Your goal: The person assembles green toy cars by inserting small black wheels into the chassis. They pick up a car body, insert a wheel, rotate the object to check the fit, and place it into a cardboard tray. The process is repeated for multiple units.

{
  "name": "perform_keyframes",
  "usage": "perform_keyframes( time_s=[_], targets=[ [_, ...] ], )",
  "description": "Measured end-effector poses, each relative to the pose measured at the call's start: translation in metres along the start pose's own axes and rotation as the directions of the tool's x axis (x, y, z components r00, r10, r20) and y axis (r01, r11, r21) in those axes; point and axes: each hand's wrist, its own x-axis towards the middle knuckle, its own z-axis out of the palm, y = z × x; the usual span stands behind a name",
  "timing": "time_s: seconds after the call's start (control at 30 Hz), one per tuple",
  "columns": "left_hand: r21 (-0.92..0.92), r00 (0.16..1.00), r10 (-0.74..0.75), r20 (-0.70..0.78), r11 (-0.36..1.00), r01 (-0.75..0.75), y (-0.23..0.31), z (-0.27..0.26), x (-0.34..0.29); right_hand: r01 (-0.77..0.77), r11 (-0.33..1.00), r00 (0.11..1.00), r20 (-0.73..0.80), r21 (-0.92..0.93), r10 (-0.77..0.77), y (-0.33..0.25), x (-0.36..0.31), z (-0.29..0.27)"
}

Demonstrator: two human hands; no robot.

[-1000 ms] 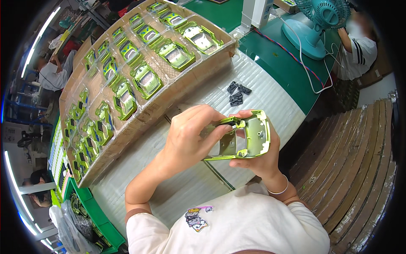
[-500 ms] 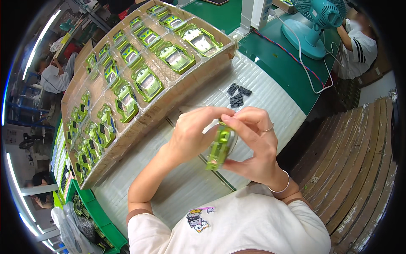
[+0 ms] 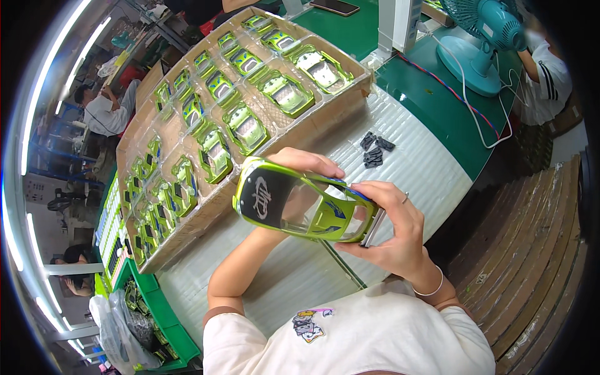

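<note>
Between my hands is a bright green toy car body [image 3: 331, 219] with a black panel at its left end, clear windows and blue markings. It lies tilted, its top toward me. My left hand [image 3: 305, 161] grips its far side, and the car hides part of that palm. At the right end, my right hand [image 3: 403, 234] closes on it, fingers on the far edge and thumb on the near edge beside a silvery strip [image 3: 373, 227]. Just beyond my right hand, several small black plastic parts [image 3: 375, 151] lie on the pale ribbed work surface [image 3: 425, 162].
A cardboard box [image 3: 300, 134] with clear trays of several green car bodies stands at the left. Below it, a green crate [image 3: 159, 312] holds more green pieces. A teal fan [image 3: 469, 65], cables and a phone [image 3: 335, 7] are on the green table. Other people sit farther off.
The car body has turned from edge-on to show its top and hood end, extending leftward. My left hand has shifted to its far side; my right hand still holds it. The view has shifted slightly.
</note>
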Motion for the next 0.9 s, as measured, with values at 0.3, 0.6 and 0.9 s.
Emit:
perform_keyframes(
  time_s=[0.3, 0.6, 0.9],
  targets=[
    [0.400, 0.953, 0.113, -0.281, 0.917, 0.009, -0.016, 0.005, -0.006, 0.004, 0.999, 0.996, -0.090, 0.055, 0.001, -0.016, -0.009, 0.031],
    [-0.023, 0.943, -0.221, -0.248, 0.975, 0.222, 0.018, 0.034, -0.008, 0.031, 0.829, 0.951, -0.272, 0.558, 0.148, -0.002, 0.020, 0.024],
    [-0.023, 0.925, -0.267, -0.269, 0.962, 0.271, 0.023, 0.050, -0.021, 0.135, 0.869, 0.933, -0.356, 0.476, 0.050, -0.006, 0.018, 0.027]
  ],
)
